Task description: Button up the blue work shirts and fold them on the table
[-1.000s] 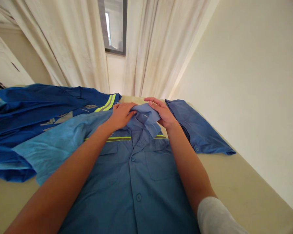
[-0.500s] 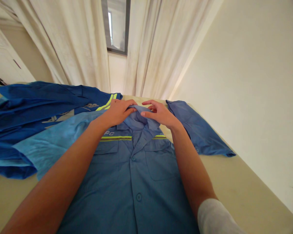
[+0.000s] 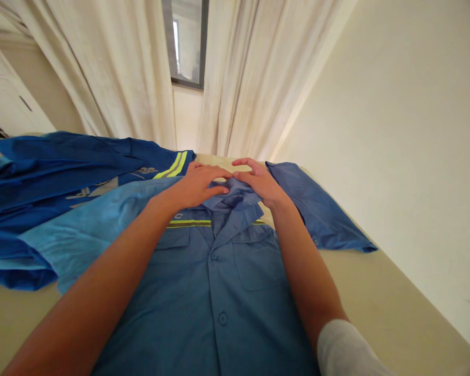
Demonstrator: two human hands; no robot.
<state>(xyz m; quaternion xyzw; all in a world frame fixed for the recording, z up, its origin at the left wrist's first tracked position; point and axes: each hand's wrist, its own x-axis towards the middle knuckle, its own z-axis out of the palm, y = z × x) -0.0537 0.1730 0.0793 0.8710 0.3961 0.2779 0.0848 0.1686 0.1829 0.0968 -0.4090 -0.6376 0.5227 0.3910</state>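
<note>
A blue work shirt (image 3: 196, 303) lies front up before me, with buttons down its middle, chest pockets and a yellow-green stripe across the chest. My left hand (image 3: 199, 184) is over the left side of its collar (image 3: 241, 190), fingers stretched out and thumb apart. On the collar's right side is my right hand (image 3: 260, 181), its fingers spread and curved, their tips close to those of the left. Parts of the collar are hidden under both hands. The shirt's right sleeve (image 3: 313, 203) lies spread out beyond my right forearm.
Darker blue garments (image 3: 62, 162) with a reflective band are heaped at the left, beside a light blue sleeve (image 3: 90, 219). The beige table (image 3: 376, 308) ends at a pale wall (image 3: 415, 130) on the right. Cream curtains (image 3: 133, 68) hang behind.
My left hand has slid right along the collar and its fingers have straightened. The collar has gone from raised and bunched to flatter, with its right point now showing. The right hand has shifted slightly.
</note>
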